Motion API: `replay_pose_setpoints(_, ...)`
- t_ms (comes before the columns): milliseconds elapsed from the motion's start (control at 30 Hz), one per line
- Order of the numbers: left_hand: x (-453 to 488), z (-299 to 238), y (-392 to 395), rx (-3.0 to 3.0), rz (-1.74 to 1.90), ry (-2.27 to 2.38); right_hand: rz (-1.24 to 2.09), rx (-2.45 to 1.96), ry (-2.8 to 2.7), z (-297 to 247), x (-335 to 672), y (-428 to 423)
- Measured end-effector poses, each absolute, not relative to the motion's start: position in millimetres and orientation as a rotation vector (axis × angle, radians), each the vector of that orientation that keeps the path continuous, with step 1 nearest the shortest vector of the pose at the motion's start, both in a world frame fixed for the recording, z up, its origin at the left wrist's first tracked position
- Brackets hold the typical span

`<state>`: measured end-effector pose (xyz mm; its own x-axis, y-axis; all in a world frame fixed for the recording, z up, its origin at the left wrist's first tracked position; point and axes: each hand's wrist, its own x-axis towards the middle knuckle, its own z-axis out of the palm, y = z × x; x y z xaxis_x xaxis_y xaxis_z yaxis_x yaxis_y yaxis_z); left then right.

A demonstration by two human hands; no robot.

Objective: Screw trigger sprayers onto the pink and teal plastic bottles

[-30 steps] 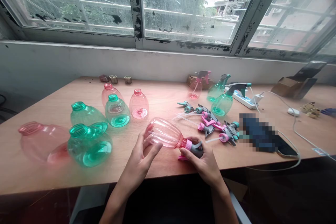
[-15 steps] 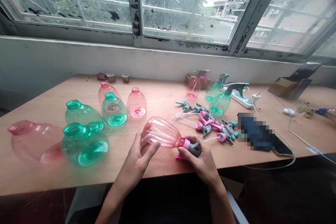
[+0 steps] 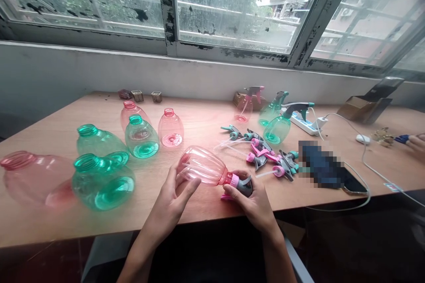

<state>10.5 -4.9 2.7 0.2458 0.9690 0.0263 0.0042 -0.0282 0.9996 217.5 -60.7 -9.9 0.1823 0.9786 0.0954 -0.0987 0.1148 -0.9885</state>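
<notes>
A clear pink spray bottle [image 3: 203, 166] lies tilted sideways between my hands, above the table's front edge. My left hand [image 3: 179, 192] is closed around its base end, thumb along the near side. At the neck, my right hand [image 3: 247, 194] grips the grey and pink trigger sprayer [image 3: 239, 183], which sits on the bottle's mouth; whether it is screwed tight I cannot tell. Just beyond lies a pile of loose trigger sprayers [image 3: 262, 152] with pink or green collars and thin tubes. Open-necked bottles stand to the left, among them a green bottle [image 3: 102, 183] and a pink bottle [image 3: 171, 128].
Two green spray bottles [image 3: 278, 129] and a pink one [image 3: 244, 108] stand fitted at the back. A power strip [image 3: 305, 124], a phone [image 3: 355, 182] and white cables lie to the right. Another person's hand [image 3: 416, 143] shows at the far right edge. Small boxes [image 3: 137, 95] sit at the back left.
The view has shifted slightly, so the table's things sit a little further left. My hands keep the same hold on the pink spray bottle. More of the other person's hand shows at right.
</notes>
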Motion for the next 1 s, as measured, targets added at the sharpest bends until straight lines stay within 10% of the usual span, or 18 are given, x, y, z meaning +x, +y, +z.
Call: replay_pose_setpoints(1000, 11, 3, -3, 1.355, 1.057, 1.078, 1.075, -1.041, -1.048, -25, 221, -57)
